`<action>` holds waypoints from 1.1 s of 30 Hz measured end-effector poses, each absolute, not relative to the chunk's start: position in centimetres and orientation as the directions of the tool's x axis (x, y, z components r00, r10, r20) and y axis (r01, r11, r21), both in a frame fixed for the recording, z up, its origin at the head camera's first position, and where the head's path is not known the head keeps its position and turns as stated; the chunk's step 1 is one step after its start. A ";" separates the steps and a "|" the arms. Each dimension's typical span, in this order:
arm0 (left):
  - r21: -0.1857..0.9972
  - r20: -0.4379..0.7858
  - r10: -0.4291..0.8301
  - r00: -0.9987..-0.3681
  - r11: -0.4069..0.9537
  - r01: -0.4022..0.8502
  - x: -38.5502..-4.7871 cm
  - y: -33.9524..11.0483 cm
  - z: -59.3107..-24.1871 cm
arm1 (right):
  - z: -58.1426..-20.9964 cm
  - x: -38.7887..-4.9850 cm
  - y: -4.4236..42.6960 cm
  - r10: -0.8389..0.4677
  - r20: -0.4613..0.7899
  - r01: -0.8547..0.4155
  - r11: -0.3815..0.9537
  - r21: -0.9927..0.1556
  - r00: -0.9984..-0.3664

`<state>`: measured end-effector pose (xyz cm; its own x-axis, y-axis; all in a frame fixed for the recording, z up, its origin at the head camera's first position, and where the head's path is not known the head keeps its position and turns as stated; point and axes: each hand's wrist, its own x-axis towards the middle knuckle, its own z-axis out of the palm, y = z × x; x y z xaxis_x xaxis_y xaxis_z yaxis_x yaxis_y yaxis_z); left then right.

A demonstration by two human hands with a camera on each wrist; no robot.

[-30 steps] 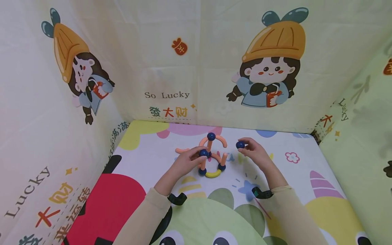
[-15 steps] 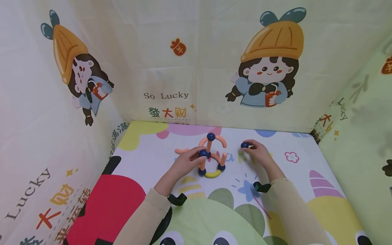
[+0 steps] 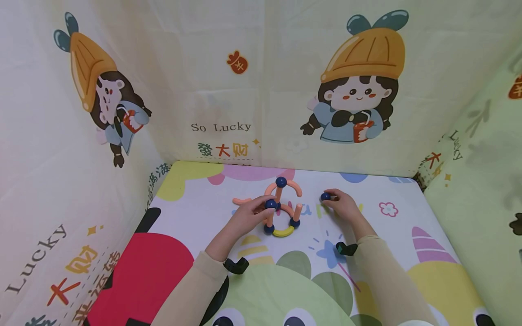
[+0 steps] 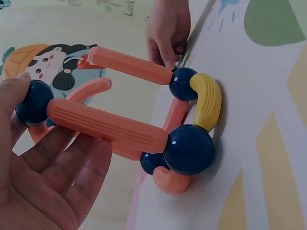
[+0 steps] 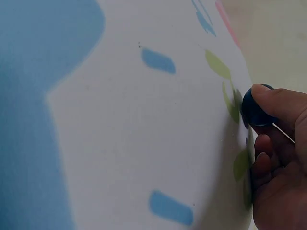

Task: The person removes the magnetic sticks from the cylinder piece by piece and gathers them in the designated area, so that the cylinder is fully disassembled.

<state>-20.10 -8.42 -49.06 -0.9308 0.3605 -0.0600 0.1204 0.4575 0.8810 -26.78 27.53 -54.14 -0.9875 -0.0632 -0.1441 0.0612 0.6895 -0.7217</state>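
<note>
In the head view, a toy frame of magnetic sticks and blue balls stands on the table. My left hand point(image 3: 248, 213) pinches its near upper blue ball point(image 4: 34, 102), which sits on an orange straight stick point(image 4: 108, 125). A yellow curved stick point(image 3: 283, 232) joins two blue balls at the bottom, and another orange stick point(image 3: 298, 211) rises upright from the right one. At the back, a blue ball point(image 3: 281, 182) carries curved orange sticks. To the right, my right hand point(image 3: 344, 207) holds a separate blue ball point(image 5: 258, 104) between thumb and fingers, at or just above the tabletop.
An orange curved piece point(image 3: 242, 200) shows left of the frame, partly behind the left hand; whether it is attached, I cannot tell. A printed cloth point(image 3: 387, 235) covers the table. Hanging fabric walls point(image 3: 281, 104) close in the back and both sides.
My right hand has moved a little right, away from the toy frame, and lower toward the table with its blue ball. The left hand and the frame have stayed still.
</note>
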 end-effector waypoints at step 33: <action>0.874 -0.074 0.353 -0.933 0.474 0.110 -20.1 -8.3 -49.0 | -51.6 -24.9 27.4 -0.043 -0.059 0.013 0.691 -0.722 -0.997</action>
<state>-20.14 -8.27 -48.99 -0.9327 0.3529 -0.0742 0.1098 0.4739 0.8737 -24.93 27.42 -51.56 -0.9974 -0.0426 -0.0589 0.0132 0.6914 -0.7224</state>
